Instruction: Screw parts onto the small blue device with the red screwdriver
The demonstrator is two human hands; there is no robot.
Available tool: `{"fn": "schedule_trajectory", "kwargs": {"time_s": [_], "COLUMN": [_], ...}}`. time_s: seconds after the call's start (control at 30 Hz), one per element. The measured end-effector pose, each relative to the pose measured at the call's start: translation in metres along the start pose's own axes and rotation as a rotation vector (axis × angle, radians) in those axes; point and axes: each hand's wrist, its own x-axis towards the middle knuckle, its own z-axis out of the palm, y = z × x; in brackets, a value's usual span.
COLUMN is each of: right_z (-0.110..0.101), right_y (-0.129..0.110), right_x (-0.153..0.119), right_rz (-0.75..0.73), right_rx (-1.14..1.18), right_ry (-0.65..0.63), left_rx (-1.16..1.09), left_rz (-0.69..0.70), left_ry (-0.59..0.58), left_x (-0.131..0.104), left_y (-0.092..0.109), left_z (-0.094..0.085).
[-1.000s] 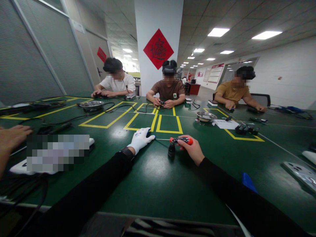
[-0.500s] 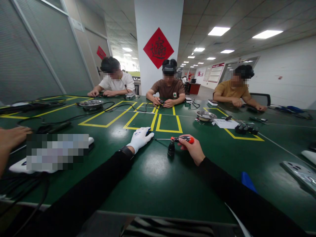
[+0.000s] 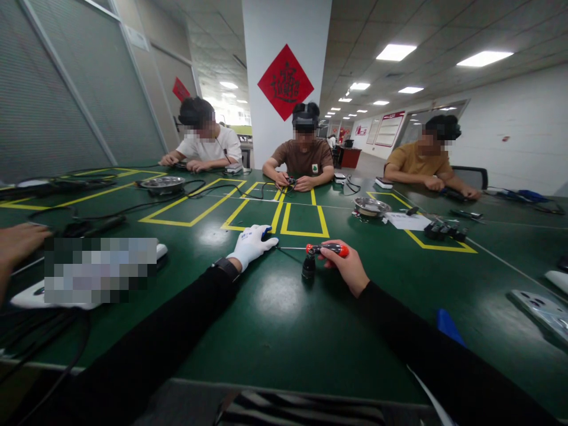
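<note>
My left hand [image 3: 252, 245] wears a white glove with a blue palm side. Its fingers are bent inward and thumb stretched toward the screwdriver tip; a small dark thing, too small to name, seems to lie at the fingertips. My right hand [image 3: 348, 266], bare, is closed around the red and black handle of a screwdriver [image 3: 322, 249]. The screwdriver lies level, its thin shaft pointing left to my left fingertips. A small black bottle-shaped piece [image 3: 308, 267] stands upright on the table, just below the front of the handle.
The green table [image 3: 275, 337] bears yellow tape outlines. A metal bowl [image 3: 371, 207], white paper [image 3: 407, 221] and several black parts [image 3: 444, 229] are at the right. A phone [image 3: 539, 313] lies far right, a white device [image 3: 84, 284] left. Several people work around the table.
The view shifts slightly. Both hands and the screwdriver stay nearly in place, with the handle still held in my right hand.
</note>
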Motion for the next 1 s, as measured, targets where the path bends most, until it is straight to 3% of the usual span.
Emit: {"fn": "schedule_trajectory", "kwargs": {"time_s": [0.33,0.63,0.73,0.87,1.0], "right_z": [-0.004,-0.006,-0.006,-0.005,-0.005], "right_y": [0.004,0.007,0.006,0.004,0.005], "right_x": [0.001,0.004,0.003,0.002,0.003], "right_rz": [0.045,0.073,0.072,0.085,0.096], "right_rx": [0.150,0.268,0.268,0.269,0.301], "right_ry": [0.078,0.120,0.111,0.107,0.120], "left_rx": [-0.054,-0.346,-0.442,-0.430,-0.384], "left_rz": [-0.006,-0.060,-0.005,0.185,0.208], "left_ry": [0.005,-0.038,-0.086,-0.156,-0.224], "left_x": [-0.002,-0.004,-0.005,-0.005,-0.006], "left_y": [0.003,0.007,0.009,0.010,0.009], "left_z": [-0.004,-0.014,-0.017,-0.019,-0.017]}}
